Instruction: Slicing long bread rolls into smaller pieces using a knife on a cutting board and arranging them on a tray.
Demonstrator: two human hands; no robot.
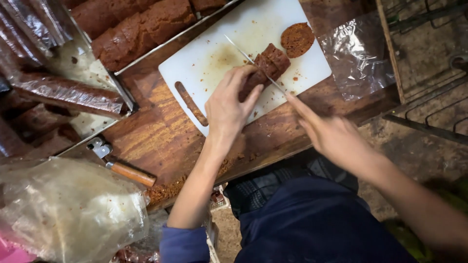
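A brown sausage-shaped loaf (271, 62) lies on a white cutting board (204, 63). My left hand (229, 104) presses down on the loaf's near end. My right hand (331, 134) grips a long thin knife (248, 58) whose blade crosses the loaf where the hand ends. One round cut slice (297, 40) lies flat on the board beyond the loaf. Crumbs dot the board around the cut.
A metal tray (146, 51) of brown loaves sits at the far left. Plastic-wrapped rolls (68, 92) lie left of it. A wooden-handled tool (127, 171) rests on the wooden table. A clear plastic bag (68, 209) fills the near left; another clear bag (358, 53) lies right of the board.
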